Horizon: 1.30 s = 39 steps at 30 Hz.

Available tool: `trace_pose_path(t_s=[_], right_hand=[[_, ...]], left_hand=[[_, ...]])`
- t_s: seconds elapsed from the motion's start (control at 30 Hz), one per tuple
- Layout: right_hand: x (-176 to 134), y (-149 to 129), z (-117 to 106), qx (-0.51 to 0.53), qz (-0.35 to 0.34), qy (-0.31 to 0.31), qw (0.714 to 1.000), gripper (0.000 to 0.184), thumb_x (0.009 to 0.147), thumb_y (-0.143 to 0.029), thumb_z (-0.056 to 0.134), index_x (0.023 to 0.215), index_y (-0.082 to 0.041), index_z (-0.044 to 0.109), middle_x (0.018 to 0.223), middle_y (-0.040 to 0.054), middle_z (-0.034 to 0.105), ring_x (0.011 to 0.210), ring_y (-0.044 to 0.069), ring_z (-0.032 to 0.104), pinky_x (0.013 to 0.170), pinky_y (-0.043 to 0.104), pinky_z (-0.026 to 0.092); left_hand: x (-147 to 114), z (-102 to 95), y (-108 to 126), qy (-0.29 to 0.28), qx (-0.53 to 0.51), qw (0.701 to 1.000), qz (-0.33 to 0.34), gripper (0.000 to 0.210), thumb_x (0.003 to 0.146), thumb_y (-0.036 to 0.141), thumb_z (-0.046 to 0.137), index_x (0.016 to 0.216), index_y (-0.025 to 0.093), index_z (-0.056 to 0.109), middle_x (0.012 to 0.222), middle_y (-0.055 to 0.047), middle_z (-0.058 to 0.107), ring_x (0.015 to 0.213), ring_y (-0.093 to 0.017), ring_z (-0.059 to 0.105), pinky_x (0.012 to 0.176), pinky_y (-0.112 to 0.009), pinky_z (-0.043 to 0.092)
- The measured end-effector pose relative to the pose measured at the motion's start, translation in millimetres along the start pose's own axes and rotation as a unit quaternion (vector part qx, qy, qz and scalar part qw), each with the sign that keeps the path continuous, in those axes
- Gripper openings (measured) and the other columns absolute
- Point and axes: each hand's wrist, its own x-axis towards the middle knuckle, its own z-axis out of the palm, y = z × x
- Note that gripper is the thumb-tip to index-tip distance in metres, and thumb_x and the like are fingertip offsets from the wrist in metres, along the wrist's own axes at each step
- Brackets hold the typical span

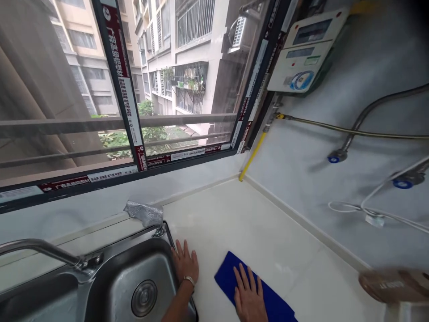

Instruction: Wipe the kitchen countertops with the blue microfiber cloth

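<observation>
A folded blue cloth (226, 277) lies flat on the pale countertop (214, 219). My right hand (250, 297) rests on top of it, palm down with the fingers stretched out. To the left, my left hand (186, 263) lies at the right rim of the steel sink (125, 279), its fingers spread and nothing in them. A bracelet sits on that wrist. At the sink's back corner lies a crumpled silvery grey cloth (145, 213), apart from both hands.
A curved faucet (43, 248) reaches over the sink from the left. A yellow pipe (253, 154) meets the counter at the back corner. Valves (337, 156), hoses and white cable hang on the right wall below a meter box (308, 51). A brown object (395, 285) stands at lower right.
</observation>
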Motion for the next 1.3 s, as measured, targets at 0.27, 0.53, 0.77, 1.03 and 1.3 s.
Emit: trace_pose_path(t_s=[0.27,0.53,0.77,1.03,1.3], right_hand=[[76,-23,24,-0.028,0.028,-0.058,0.998,0.063,0.097,-0.029,0.031,0.159,-0.025,0.020,0.162,0.0061,0.023,0.150,0.034,0.020,0.118,0.062,0.018],[188,-38,49,-0.005,-0.001,-0.128,0.992,0.062,0.096,-0.029,0.031,0.158,-0.023,0.028,0.164,0.0035,0.019,0.150,0.032,0.016,0.120,0.059,0.012],[276,6,77,0.005,-0.037,-0.136,0.990,0.060,0.096,-0.031,0.034,0.156,-0.026,0.033,0.163,0.0004,0.024,0.150,0.027,0.018,0.121,0.053,0.013],[336,38,112,-0.017,0.180,-0.091,0.979,0.059,0.098,-0.034,0.029,0.154,-0.018,0.037,0.161,0.0104,0.029,0.147,0.036,0.021,0.117,0.061,0.017],[327,-48,109,0.002,0.095,-0.107,0.990,0.059,0.098,-0.032,0.030,0.155,-0.018,0.034,0.162,0.0095,0.026,0.146,0.040,0.020,0.115,0.065,0.015]], left_hand=[[-9,2.2,5,0.040,-0.009,0.999,-0.018,0.054,0.099,0.030,0.032,0.147,0.011,0.046,0.164,-0.014,0.023,0.153,-0.034,0.003,0.124,-0.056,0.019],[-12,5.3,1,0.052,0.012,0.999,-0.006,0.055,0.096,0.029,0.036,0.149,0.017,0.044,0.165,-0.010,0.023,0.153,-0.033,0.003,0.122,-0.058,0.025],[-16,9.5,-9,0.018,0.056,0.998,0.001,0.057,0.095,0.028,0.037,0.151,0.017,0.041,0.167,-0.009,0.014,0.153,-0.034,0.001,0.122,-0.062,0.021],[-20,6.9,-8,0.029,0.085,0.996,0.018,0.063,0.095,0.025,0.037,0.157,0.024,0.027,0.168,-0.005,0.005,0.153,-0.035,0.003,0.120,-0.063,0.028],[-23,0.1,1,0.019,0.114,0.993,0.005,0.061,0.096,0.022,0.039,0.156,0.023,0.029,0.168,-0.007,0.009,0.153,-0.035,0.004,0.118,-0.061,0.033]])
